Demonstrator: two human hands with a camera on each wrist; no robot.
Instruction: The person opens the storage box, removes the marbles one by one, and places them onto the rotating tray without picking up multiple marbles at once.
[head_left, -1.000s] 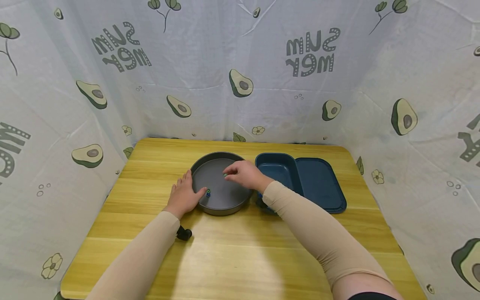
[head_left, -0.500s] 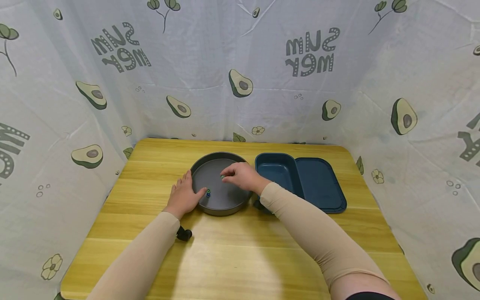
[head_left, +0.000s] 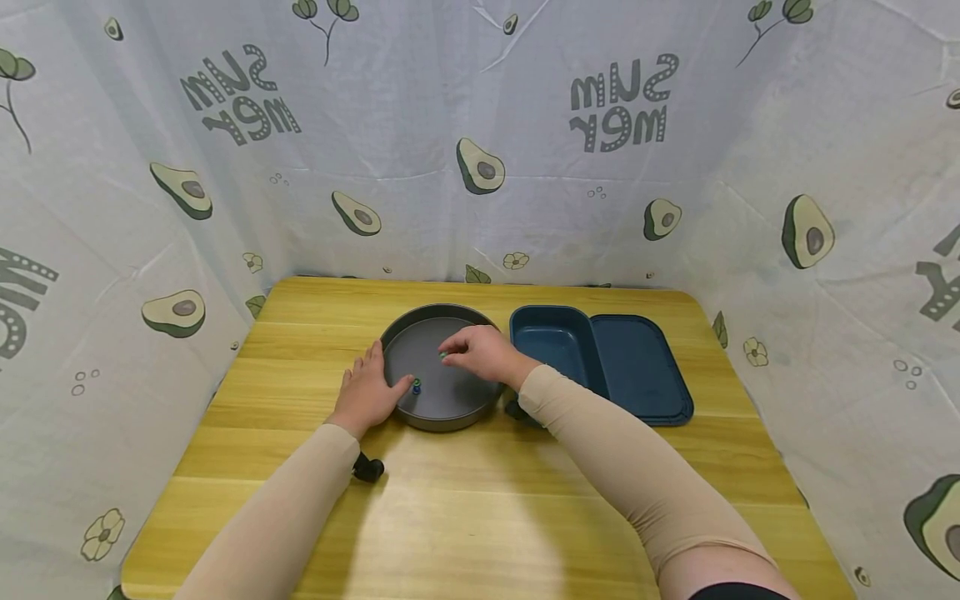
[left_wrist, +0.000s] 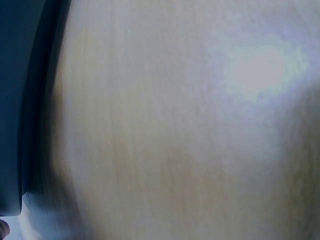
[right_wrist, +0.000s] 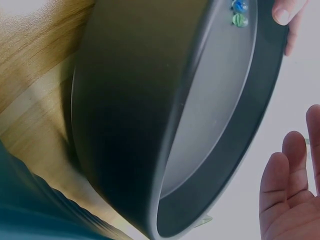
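Observation:
A round dark grey cake pan [head_left: 442, 392] stands on the table. My left hand [head_left: 367, 393] rests at its left rim, fingers straight along the outside and thumb reaching over the edge. Beside that thumb, a blue marble [right_wrist: 240, 6] and a green marble [right_wrist: 240, 20] lie on the pan floor. Above the middle of the pan, my right hand [head_left: 483, 352] pinches a small greenish marble [head_left: 443, 356] between thumb and fingertip. In the right wrist view that hand's other fingers [right_wrist: 274, 185] show, while the pinched marble is out of frame.
Right of the pan stands a dark blue rectangular box [head_left: 551, 342], partly behind my right forearm. A flat dark blue lid [head_left: 645, 371] lies against its right side. The wooden table [head_left: 465, 517] ends at a printed curtain [head_left: 420, 108].
My right hand has shifted slightly left and toward me over the pan, still pinching the greenish marble. The left hand and the pan have stayed in place.

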